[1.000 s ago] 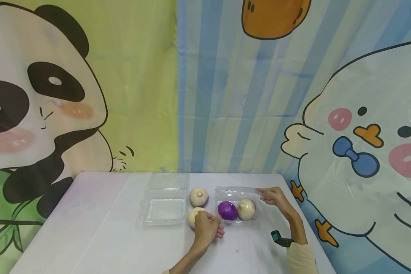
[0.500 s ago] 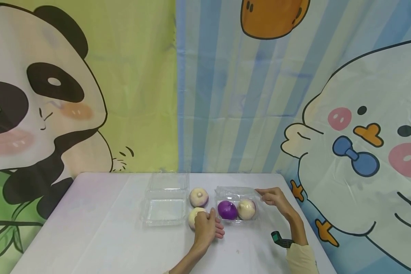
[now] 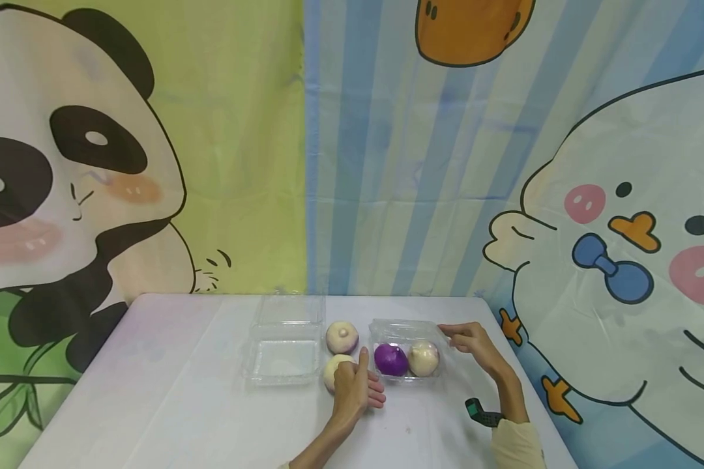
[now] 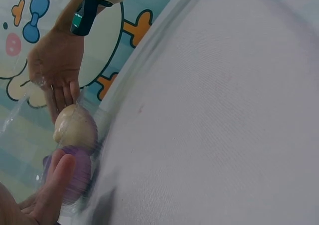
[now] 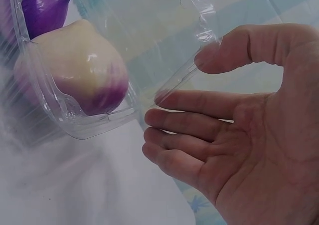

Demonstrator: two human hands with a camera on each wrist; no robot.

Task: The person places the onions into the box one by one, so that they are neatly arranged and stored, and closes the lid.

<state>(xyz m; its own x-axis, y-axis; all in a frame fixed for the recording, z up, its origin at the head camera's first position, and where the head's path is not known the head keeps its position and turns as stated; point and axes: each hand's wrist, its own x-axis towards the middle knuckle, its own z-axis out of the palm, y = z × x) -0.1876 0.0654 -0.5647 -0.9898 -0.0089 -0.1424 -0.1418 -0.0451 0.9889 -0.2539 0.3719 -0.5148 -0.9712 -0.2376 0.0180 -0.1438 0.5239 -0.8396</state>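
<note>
The clear plastic clamshell (image 5: 94, 130), toward the tabletop (image 3: 182, 404)'s far right corner, looks light, springy and slick (thin plastic may crease), so its lid (image 3: 407, 331) suits the right hand (image 3: 472, 341)'s edge pinch, while the left hand (image 3: 353, 389)'s fingers extend loosely, empty.

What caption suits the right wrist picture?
Right hand pinching the raised lid of a clear container, two onion-like bulbs inside.

The left forearm (image 3: 322, 445) slants up toward the right; its hand (image 3: 353, 391) has the thumb (image 3: 363, 362) raised and the other visible fingers loosely extended rightward. The right forearm (image 3: 512, 395) angles up and leftward, its hand (image 3: 472, 341) pinching between thumb and forefinger, the remaining three fingers gently bent, side by side.
</note>
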